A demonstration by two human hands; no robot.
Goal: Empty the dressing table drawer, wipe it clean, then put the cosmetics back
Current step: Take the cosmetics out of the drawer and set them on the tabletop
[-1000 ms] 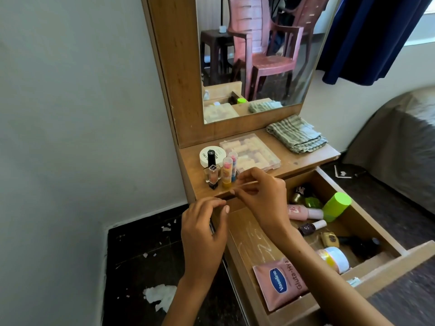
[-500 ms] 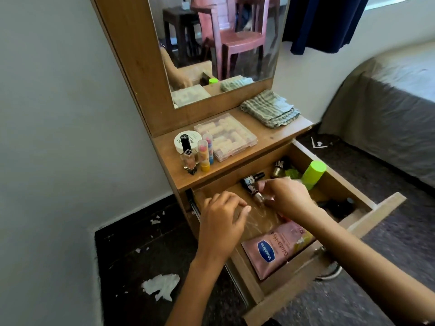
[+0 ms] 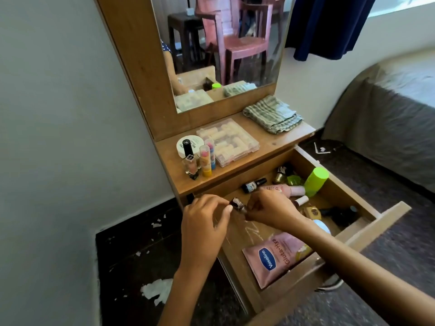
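Both hands meet over the near left corner of the open wooden drawer point(image 3: 390, 214). The left hand point(image 3: 204, 228) and the right hand point(image 3: 270, 211) each pinch one end of a small dark nail polish bottle point(image 3: 237, 204), fingers point(image 3: 227, 208) curled tight on it, holding it just above the drawer floor.

Behind the right hand, more cosmetics lie crowded in the drawer: a black dropper bottle point(image 3: 253, 185) on its side, a pale pink tube point(image 3: 288, 190), a gold-capped bottle point(image 3: 281, 176), a lime green cylinder point(image 3: 315, 181) tilted against the far wall, and a white-capped polish bottle point(image 3: 301, 200). A pink Vaseline sachet point(image 3: 275, 257) lies flat at the drawer front, partly under the right forearm.

On the wooden tabletop point(image 3: 270, 147) above stand a round white jar point(image 3: 188, 147), two clear polish bottles with black caps point(image 3: 190, 167), and two colourful lip balm sticks point(image 3: 207, 157), with a clear plastic compartment box point(image 3: 227, 141) just beside them. A folded green checked cloth point(image 3: 273, 115) rests further right, below the mirror point(image 3: 221, 50). A grey-covered bed point(image 3: 388, 107) sits to the right.
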